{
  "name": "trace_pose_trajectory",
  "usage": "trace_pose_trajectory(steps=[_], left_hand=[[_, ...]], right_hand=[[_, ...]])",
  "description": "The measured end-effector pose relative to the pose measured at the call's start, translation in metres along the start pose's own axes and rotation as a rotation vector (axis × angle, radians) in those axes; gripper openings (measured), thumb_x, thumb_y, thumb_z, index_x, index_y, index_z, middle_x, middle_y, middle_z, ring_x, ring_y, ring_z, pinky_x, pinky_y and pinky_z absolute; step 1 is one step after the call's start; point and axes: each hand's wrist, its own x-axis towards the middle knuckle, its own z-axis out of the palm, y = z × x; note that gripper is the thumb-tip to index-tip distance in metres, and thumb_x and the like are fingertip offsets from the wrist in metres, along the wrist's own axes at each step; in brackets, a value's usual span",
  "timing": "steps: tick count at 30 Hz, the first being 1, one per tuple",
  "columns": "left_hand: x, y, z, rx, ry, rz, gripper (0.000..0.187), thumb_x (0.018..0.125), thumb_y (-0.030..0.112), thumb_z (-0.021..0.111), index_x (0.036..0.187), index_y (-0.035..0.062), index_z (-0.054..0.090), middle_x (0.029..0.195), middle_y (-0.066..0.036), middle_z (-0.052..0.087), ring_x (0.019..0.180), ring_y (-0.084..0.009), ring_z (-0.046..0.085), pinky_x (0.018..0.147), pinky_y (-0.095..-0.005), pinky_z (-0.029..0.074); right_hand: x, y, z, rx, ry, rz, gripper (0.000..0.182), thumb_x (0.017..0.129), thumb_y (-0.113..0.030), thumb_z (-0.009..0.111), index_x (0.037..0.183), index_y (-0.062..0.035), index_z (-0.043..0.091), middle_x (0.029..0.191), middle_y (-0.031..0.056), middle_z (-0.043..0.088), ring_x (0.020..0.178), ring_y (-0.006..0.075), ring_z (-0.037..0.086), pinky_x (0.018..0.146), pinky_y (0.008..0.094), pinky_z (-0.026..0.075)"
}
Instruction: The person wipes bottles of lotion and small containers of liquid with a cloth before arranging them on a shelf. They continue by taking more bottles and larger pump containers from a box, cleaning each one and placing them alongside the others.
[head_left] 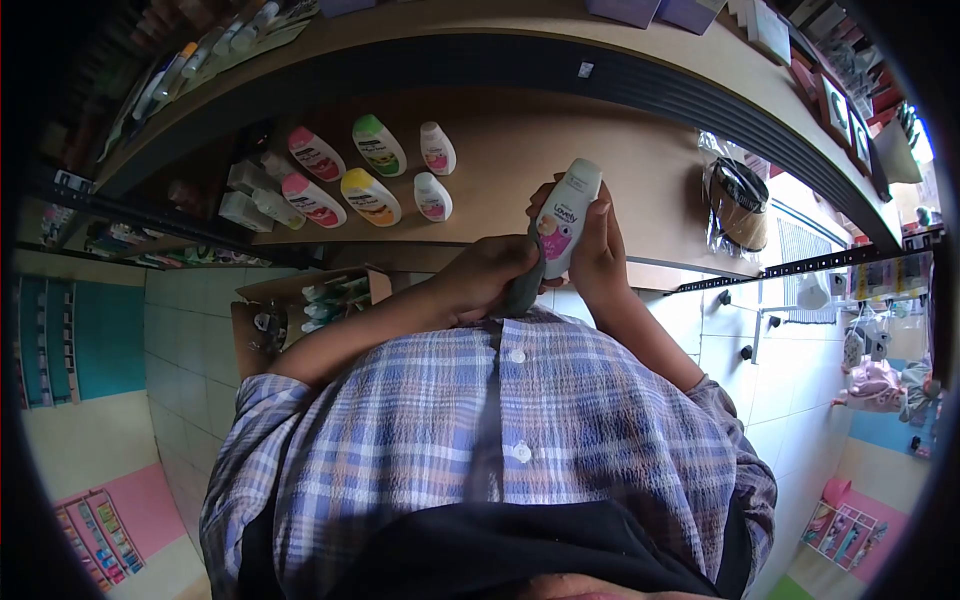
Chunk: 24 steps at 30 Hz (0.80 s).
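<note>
In front of my chest, my right hand [598, 255] is closed around a white lotion bottle [560, 222] with a pink label that reads "Lovely". The bottle leans to the right, cap end up. My left hand [500, 265] is closed on a grey cloth [524, 288], which lies against the bottle's lower left side. On the shelf beyond stand two small white bottles with pink labels [437, 150], a green-capped bottle [378, 146], a yellow bottle [370, 198] and pink bottles [314, 200].
The wooden shelf [560, 130] has a dark-edged shelf [480, 62] above it. At its right end sits a plastic-wrapped brown-and-black item [738, 200]. A cardboard box [378, 284] with several bottles is below, left. Clear bottles [275, 207] crowd the shelf's left end.
</note>
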Motion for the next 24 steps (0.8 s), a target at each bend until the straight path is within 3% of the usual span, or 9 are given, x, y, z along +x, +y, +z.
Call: trace_pose_trajectory(steps=[4,6,12,16,19,21,22,24], left_hand=[[0.001,0.001,-0.006,0.047,-0.019,-0.040,0.047,0.100,0.034,0.050,0.119,-0.0081,0.053,0.101,-0.017,0.066,0.091,-0.0205,0.067,0.084,-0.0303,0.053],[0.001,0.003,-0.006,0.030,-0.027,-0.144,0.045,0.100,0.034,0.052,0.116,-0.0084,0.056,0.096,-0.015,0.067,0.089,-0.0195,0.067,0.082,-0.0299,0.054],[-0.002,0.012,0.009,0.003,0.061,-0.123,0.048,0.098,0.035,0.055,0.114,-0.0104,0.056,0.097,-0.016,0.067,0.086,-0.0179,0.067,0.078,-0.0276,0.055],[-0.002,0.007,0.004,-0.058,0.087,-0.088,0.048,0.097,0.035,0.057,0.111,-0.0107,0.058,0.093,-0.015,0.067,0.081,-0.0159,0.066,0.072,-0.0260,0.054],[-0.006,0.007,-0.003,0.110,0.130,-0.091,0.042,0.098,0.033,0.056,0.113,-0.0059,0.059,0.095,-0.011,0.066,0.082,-0.0137,0.064,0.074,-0.0266,0.051],[-0.010,0.012,0.000,0.097,0.128,0.005,0.037,0.097,0.032,0.059,0.108,-0.0032,0.063,0.092,-0.010,0.066,0.080,-0.0122,0.063,0.071,-0.0257,0.050],[-0.013,0.017,0.006,0.099,0.126,0.005,0.037,0.097,0.032,0.059,0.108,-0.0032,0.063,0.092,-0.010,0.066,0.080,-0.0122,0.063,0.071,-0.0257,0.050],[-0.021,0.030,0.020,0.304,0.336,0.373,0.033,0.096,0.031,0.061,0.103,-0.0009,0.066,0.077,-0.002,0.064,0.069,-0.0086,0.060,0.059,-0.0212,0.047]], right_hand=[[-0.003,0.000,0.002,-0.027,0.044,-0.017,0.057,0.102,-0.052,0.023,0.124,-0.0026,0.038,0.104,0.0145,0.059,0.097,0.0201,0.061,0.083,0.0335,0.051],[-0.002,0.001,0.001,-0.112,0.025,-0.134,0.056,0.102,-0.053,0.023,0.123,-0.0034,0.038,0.103,0.0148,0.059,0.094,0.0209,0.062,0.080,0.0340,0.052],[0.012,0.013,-0.007,0.199,0.090,0.081,0.057,0.101,-0.055,0.023,0.120,-0.0038,0.039,0.101,0.0145,0.058,0.086,0.0215,0.063,0.073,0.0331,0.054],[0.013,0.014,-0.002,0.134,0.072,0.005,0.057,0.101,-0.055,0.022,0.119,-0.0034,0.039,0.100,0.0140,0.059,0.085,0.0213,0.063,0.073,0.0333,0.054],[0.020,0.019,-0.006,0.236,0.121,0.020,0.056,0.101,-0.054,0.023,0.119,-0.0042,0.041,0.100,0.0139,0.059,0.085,0.0228,0.063,0.074,0.0351,0.055],[0.025,0.012,-0.010,0.519,0.342,0.288,0.054,0.102,-0.053,0.024,0.118,-0.0056,0.045,0.100,0.0128,0.059,0.089,0.0240,0.062,0.078,0.0390,0.054],[0.025,0.016,-0.017,0.519,0.343,0.285,0.054,0.102,-0.053,0.024,0.118,-0.0056,0.045,0.100,0.0128,0.059,0.089,0.0240,0.062,0.078,0.0390,0.054],[0.023,0.031,-0.031,0.868,0.262,0.405,0.052,0.102,-0.052,0.024,0.116,-0.0067,0.048,0.102,0.0117,0.058,0.095,0.0252,0.061,0.083,0.0438,0.052]])
